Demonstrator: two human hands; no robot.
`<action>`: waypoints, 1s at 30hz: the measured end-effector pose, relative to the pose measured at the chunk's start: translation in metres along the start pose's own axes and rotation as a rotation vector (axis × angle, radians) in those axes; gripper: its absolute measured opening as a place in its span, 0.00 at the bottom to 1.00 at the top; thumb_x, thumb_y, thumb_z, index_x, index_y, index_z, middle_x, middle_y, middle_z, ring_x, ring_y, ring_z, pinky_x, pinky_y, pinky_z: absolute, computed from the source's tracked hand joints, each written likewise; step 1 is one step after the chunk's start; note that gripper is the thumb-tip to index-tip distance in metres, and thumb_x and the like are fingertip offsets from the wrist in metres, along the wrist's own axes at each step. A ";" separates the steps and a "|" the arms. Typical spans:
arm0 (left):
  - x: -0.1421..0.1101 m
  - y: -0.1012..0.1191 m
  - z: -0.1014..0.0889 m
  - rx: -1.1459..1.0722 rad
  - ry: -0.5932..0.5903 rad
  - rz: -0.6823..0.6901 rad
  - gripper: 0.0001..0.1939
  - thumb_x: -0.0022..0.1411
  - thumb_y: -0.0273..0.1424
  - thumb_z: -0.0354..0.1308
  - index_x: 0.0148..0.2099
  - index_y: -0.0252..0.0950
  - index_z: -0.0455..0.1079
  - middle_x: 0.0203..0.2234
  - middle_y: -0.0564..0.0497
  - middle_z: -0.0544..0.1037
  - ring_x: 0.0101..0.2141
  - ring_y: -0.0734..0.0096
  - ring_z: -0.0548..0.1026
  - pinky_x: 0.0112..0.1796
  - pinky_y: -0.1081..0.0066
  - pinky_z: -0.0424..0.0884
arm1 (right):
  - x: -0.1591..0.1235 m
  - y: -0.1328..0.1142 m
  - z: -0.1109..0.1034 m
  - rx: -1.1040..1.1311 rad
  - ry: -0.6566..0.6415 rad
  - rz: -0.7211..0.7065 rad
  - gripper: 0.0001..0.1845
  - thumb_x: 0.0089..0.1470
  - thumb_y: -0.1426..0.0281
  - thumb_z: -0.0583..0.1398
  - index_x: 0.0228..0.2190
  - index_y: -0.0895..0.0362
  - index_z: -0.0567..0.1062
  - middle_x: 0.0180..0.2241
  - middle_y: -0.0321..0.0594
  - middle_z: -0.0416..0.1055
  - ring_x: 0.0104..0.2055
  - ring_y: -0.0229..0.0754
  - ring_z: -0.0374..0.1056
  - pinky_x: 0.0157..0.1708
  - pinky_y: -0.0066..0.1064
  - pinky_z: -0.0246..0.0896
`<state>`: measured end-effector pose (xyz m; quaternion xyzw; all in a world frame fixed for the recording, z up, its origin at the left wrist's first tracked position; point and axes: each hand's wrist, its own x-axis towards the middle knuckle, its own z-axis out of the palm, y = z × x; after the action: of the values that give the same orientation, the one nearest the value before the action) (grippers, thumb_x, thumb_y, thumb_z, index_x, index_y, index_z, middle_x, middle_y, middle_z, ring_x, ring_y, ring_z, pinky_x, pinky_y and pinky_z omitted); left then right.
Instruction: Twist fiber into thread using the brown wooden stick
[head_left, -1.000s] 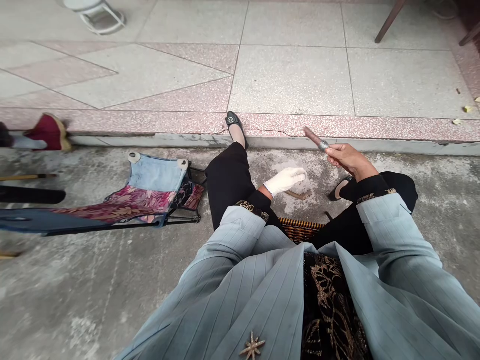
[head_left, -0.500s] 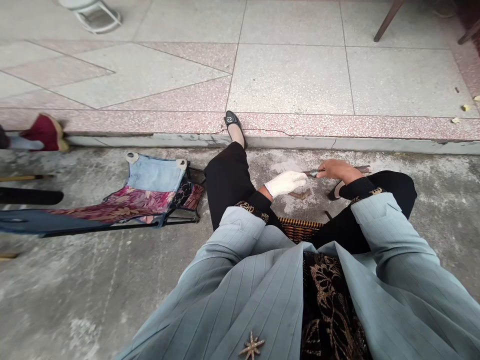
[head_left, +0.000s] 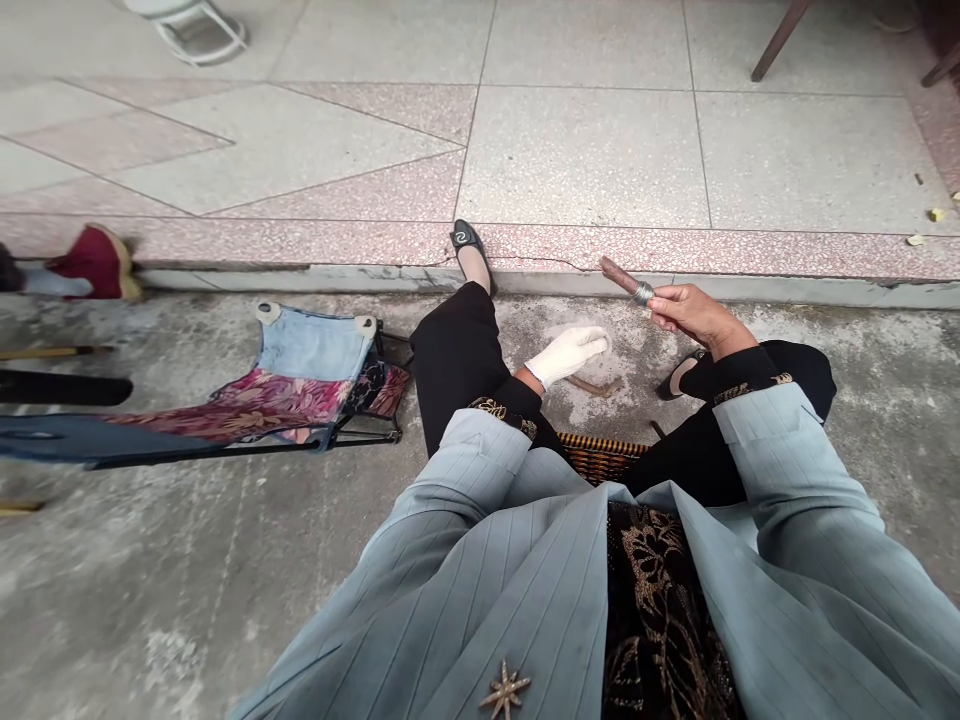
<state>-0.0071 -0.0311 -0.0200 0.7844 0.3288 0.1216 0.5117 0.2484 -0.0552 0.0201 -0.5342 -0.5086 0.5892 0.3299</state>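
Observation:
My right hand, bare, is closed on a brown wooden stick with silvery wire wound round it. The stick's free end points up and to the left, over the step edge. To the left and lower, my left hand wears a white knitted glove, its fingers curled together. Whether anything lies inside them is hidden. The two hands are apart. A crooked twig lies on the concrete just below the gloved fingers.
Between my legs shows the edge of a woven seat. A folding chair with flowered cloth stands on the left. A low tiled step runs across in front. Another person's red shoe is at far left.
My right hand has lifted up and to the right with the stick, its end now out of my left hand. The gloved hand has stayed nearly in place.

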 end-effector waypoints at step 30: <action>0.004 -0.014 0.002 0.005 0.024 -0.004 0.17 0.67 0.40 0.50 0.38 0.31 0.72 0.29 0.49 0.75 0.30 0.70 0.71 0.35 0.71 0.67 | 0.002 -0.006 0.024 -0.339 -0.307 0.074 0.25 0.52 0.47 0.60 0.30 0.58 0.73 0.19 0.31 0.63 0.19 0.32 0.56 0.22 0.27 0.50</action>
<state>-0.0087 -0.0261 -0.0340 0.7836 0.3366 0.1291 0.5059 0.2241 -0.0582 0.0229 -0.5045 -0.6245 0.5813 0.1323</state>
